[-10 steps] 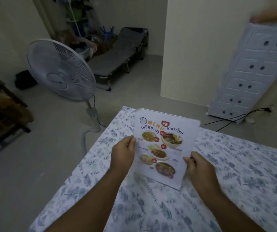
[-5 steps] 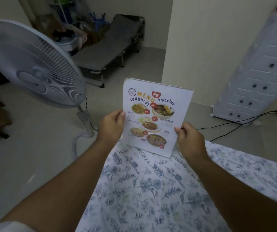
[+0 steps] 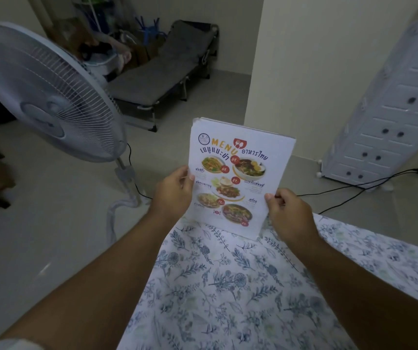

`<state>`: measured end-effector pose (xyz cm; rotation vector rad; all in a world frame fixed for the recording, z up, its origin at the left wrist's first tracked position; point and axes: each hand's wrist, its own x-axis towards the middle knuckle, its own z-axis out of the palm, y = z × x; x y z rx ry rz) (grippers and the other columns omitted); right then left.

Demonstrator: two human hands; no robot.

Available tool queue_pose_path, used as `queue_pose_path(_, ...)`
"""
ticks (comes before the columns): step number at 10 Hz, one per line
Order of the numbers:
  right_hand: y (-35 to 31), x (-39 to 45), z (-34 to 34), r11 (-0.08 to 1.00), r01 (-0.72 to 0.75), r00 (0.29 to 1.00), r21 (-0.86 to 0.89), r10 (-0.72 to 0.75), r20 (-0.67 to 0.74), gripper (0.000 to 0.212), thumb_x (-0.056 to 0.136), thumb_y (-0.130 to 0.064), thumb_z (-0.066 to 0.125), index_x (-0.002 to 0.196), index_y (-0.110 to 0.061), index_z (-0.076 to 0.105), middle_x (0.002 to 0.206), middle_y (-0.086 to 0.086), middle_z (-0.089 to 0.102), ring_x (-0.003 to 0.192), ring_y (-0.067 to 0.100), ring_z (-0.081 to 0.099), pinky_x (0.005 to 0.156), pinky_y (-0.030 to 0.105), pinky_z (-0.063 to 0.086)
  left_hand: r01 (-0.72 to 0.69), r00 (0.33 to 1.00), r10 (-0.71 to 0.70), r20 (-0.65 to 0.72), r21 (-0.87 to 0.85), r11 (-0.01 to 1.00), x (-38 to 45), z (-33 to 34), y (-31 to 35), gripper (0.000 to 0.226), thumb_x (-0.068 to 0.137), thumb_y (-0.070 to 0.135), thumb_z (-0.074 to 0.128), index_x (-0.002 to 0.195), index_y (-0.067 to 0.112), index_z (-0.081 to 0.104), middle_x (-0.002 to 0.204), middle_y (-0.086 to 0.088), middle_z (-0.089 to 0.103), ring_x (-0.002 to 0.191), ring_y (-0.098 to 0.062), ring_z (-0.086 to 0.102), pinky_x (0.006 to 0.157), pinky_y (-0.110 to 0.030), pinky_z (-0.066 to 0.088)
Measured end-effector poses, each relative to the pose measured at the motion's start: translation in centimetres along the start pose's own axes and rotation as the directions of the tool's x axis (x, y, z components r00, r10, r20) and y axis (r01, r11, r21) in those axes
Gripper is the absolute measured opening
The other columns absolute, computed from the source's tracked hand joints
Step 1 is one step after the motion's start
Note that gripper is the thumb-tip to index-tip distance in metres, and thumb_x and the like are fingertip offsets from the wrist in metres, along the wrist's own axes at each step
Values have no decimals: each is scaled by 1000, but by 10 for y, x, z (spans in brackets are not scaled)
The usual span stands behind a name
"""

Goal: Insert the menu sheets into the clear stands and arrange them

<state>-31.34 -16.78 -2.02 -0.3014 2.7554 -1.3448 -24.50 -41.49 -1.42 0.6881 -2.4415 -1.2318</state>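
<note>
Floral-print tablecloth (image 3: pixel 228 286) underfoot of a clear stand (image 3: pixel 259 234) with a Thai food menu sheet (image 3: pixel 238 173) inside, upright at the far edge. Pinched at its left side by the left hand (image 3: pixel 175 195), at its right side by the right hand (image 3: pixel 291 213). Beyond, left, a white pedestal fan (image 3: pixel 48 97); far back, a grey folding cot (image 3: pixel 162 69); right, a white plastic drawer cabinet (image 3: pixel 390 117).

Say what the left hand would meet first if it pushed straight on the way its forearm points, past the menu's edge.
Probably nothing nearby: the left hand points up and away over the table corner; beyond it lie bare floor and, far off, the folding cot. Depth is unclear.
</note>
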Motion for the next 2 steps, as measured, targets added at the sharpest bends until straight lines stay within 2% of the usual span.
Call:
queue_pose_path(1,-10,-5,-25,1000,-10,999,-20,11,43,28,103,-37,52,113,-17,68,94,-7,72,82,10,65,68,26,47,14,999,-11,-44,69,998,-8,-7,15,45,103,34,52,143,14,58,135,-7,69,125,-26,64,103,-39,51)
queue_pose_path(2,-13,-11,-51,989,7,999,-147,-1,39,43,103,-45,48,134,-19,62,125,2,71,109,22,66,90,36,51,29,999,-26,-37,74,997,-20,-12,32,49,103,36,51,146,12,54,142,-9,64,131,-28,59,107,-39,47)
